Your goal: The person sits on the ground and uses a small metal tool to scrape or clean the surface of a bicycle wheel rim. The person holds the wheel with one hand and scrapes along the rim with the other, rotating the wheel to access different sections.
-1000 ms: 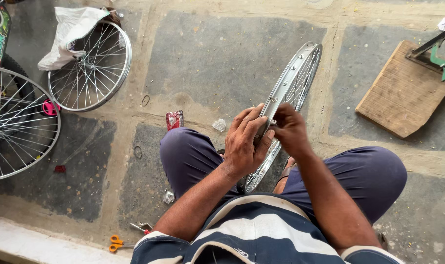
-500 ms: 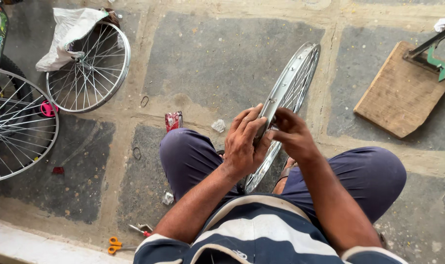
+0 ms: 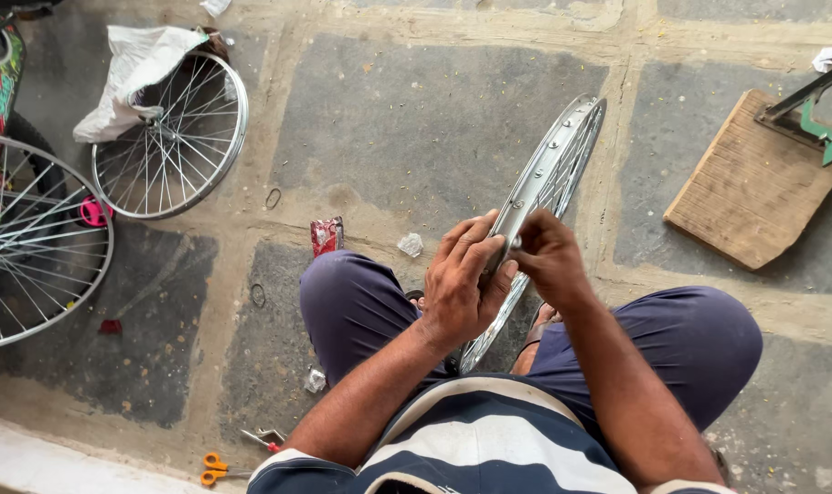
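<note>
Sitting on the stone floor [image 3: 416, 119] with your knees apart, you held a bare silver wheel rim [image 3: 555, 169] upright between your legs, its far edge pointing toward the floor's far side. Your left hand [image 3: 462, 284] was closed around the near part of the rim, fingers curled over its outer face and steadying it. Your right hand [image 3: 549, 256] was pinched shut on something small at the rim's inner side, right against your left fingers; whether that was a spoke end or a nipple was too small to tell. It looked as though you were in the middle of fitting or tightening one point on the rim, and the next move would call for keeping the rim steady while your right fingers turned or seated that small part. Two spoked wheels [image 3: 169, 137] lay flat toward the floor's left side, the farther one with a white cloth [image 3: 137, 69] draped over it. A wooden board [image 3: 750, 187] rested near the right edge, and orange-handled scissors [image 3: 217, 467] lay by the near-left corner.
</note>
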